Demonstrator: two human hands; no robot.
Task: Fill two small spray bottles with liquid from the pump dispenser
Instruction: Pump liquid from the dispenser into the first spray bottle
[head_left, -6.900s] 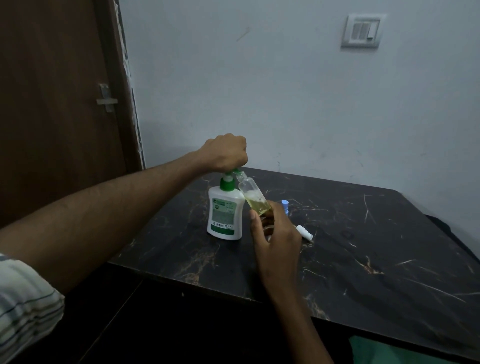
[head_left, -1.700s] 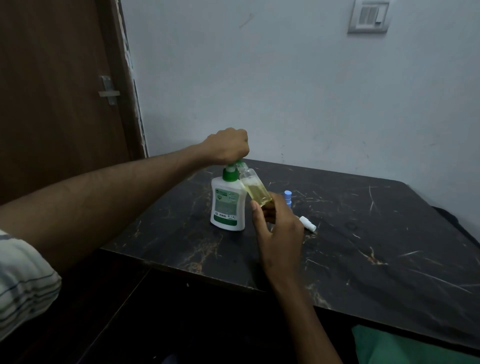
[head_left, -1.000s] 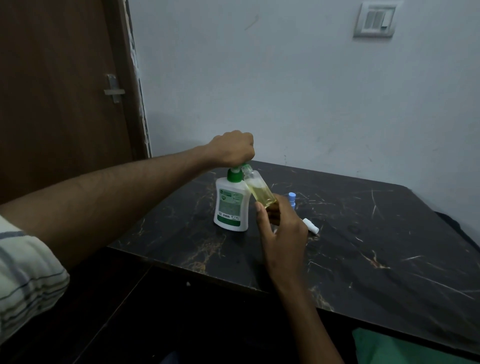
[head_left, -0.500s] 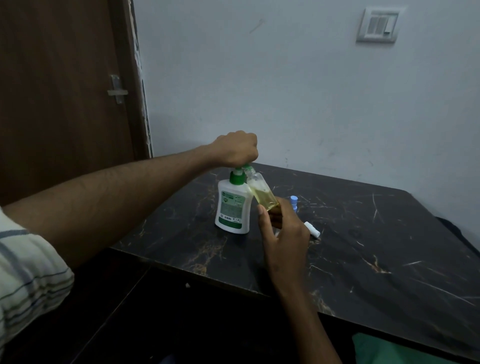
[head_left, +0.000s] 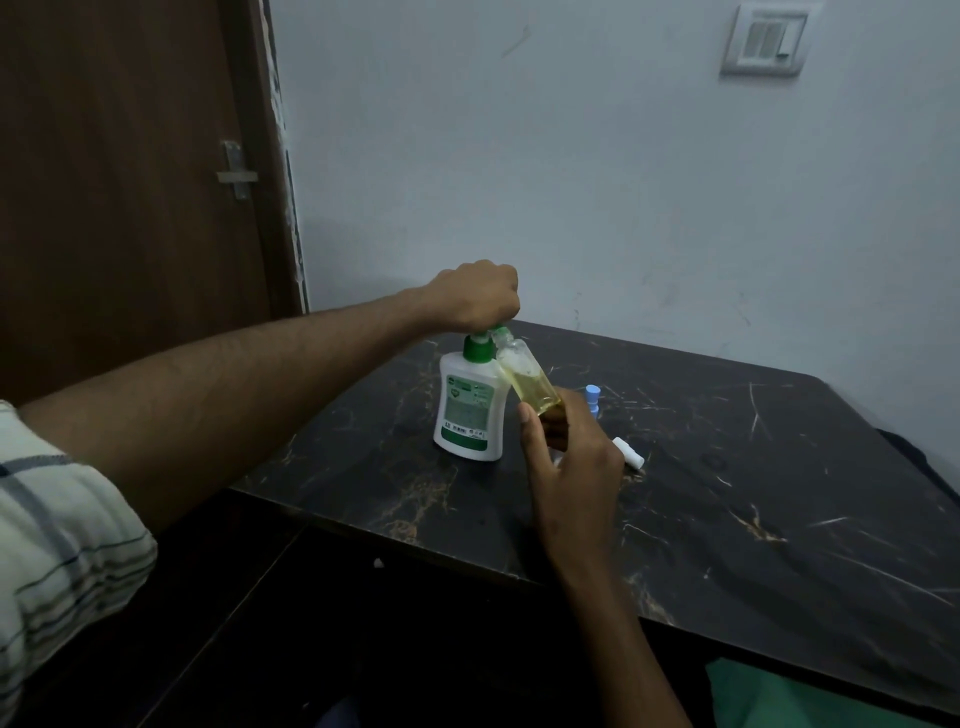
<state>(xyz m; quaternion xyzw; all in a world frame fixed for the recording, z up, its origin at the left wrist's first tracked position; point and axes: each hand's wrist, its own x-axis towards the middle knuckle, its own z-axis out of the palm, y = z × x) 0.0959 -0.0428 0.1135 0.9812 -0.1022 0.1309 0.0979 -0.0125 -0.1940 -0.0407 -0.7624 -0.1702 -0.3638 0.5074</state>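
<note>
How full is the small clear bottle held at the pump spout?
Partly full: yellowish liquid fills the lower part of the tilted small clear bottle, held by the right hand.

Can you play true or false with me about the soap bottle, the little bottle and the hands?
1. The left hand sits closed on top of the pump dispenser. True.
2. The right hand holds the small clear bottle flat on the table. False: the bottle is lifted and tilted, its mouth up at the pump's spout.
3. The small clear bottle has yellowish liquid in it. True.
4. The pump dispenser lies on its side. False: it stands upright.
5. A blue cap is behind the right hand. True.
</note>
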